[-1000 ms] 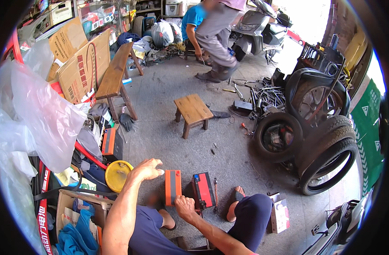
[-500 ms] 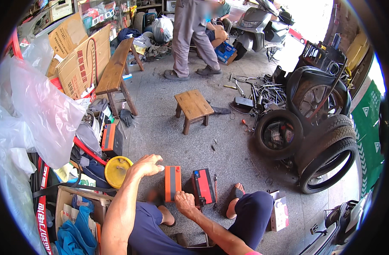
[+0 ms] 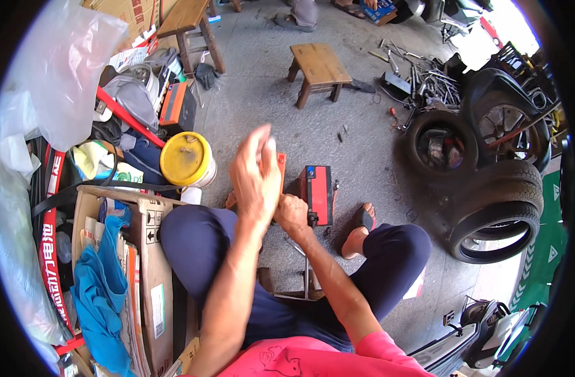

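My left hand [image 3: 254, 179] is raised with its fingers stretched out and holds nothing. It hides most of an orange battery [image 3: 281, 168], whose orange edge shows just right of the fingers. My right hand [image 3: 292, 212] is closed in a fist by the near end of that battery; whatever its fingers hold, if anything, is hidden. Right beside stands a red and black battery [image 3: 319, 196] with a blue terminal cap at its far corner. A short red lead [image 3: 335, 195] lies along its right side.
A yellow-lidded bucket [image 3: 187, 158] and a carton with blue cloth [image 3: 154, 276] stand to my left. Ahead is a low wooden stool [image 3: 319, 65]. Tyres [image 3: 498, 226] and scattered metal tools [image 3: 435, 78] lie to the right. Another person's foot [image 3: 295, 22] shows at the top.
The view has tipped downward. My left hand has swung right, from beside the orange battery to in front of it. My right hand stays closed at the battery's near end.
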Tool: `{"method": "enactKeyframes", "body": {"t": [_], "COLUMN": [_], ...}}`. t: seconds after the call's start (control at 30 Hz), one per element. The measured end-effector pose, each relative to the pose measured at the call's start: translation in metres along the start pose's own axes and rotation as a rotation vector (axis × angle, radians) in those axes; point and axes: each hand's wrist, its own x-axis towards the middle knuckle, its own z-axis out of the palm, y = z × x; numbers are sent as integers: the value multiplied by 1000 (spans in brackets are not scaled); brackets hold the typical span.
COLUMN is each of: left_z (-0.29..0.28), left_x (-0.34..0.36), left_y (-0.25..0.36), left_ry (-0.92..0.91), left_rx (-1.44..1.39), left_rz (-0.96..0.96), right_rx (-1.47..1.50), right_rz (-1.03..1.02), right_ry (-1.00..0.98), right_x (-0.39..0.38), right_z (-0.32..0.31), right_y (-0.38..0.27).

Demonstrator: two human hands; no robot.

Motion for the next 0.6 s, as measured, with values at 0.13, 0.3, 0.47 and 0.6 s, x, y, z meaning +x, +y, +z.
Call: {"method": "enactKeyframes", "body": {"t": [0.13,0.3,0.47,0.6], "left_z": [15,41,51,44], "left_x": [-117,-163,-163,-151], "left_y": [-137,-182,-198,-162], "left_ry": [275,217,268,293], "left_rx": [226,-154,-542,-626], "left_rz": [-311,-856,-1057,-1105], "right_rx": [78,39,-23,-69], "right_rz": [-51,-52,-59,-92], "right_ry": [-32,-105,-141,-174], "right_x": [4,2,5,5], "right_z": [-9,-12,-6,-12], "right_y": [0,5,7,1]}}
